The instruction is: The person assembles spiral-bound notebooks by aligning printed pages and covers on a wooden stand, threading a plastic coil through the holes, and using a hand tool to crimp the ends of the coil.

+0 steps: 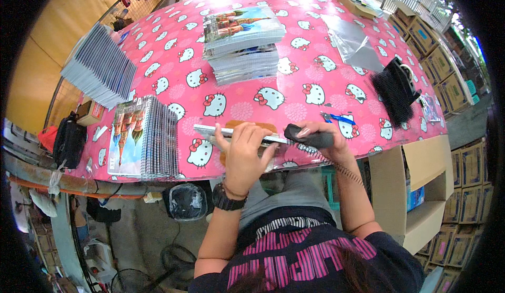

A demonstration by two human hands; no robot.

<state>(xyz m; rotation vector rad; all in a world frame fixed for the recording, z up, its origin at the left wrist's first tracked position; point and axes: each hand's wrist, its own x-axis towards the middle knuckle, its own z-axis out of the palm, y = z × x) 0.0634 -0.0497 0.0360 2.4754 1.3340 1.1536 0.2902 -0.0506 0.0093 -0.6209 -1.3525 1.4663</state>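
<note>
Left hand [244,150] spreads its fingers across the thin booklet [205,130] at the table's [294,96] near edge; right hand [334,139] clasps a dark handheld object [314,138]. 1 coil [348,173] trails right: slipping pages could snag it.

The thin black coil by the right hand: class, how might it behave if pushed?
The black coil is probably light, being thin, open loops. It looks more springy than stiff, as its length bends. Loose, it might roll, given its rounded shape.
</note>
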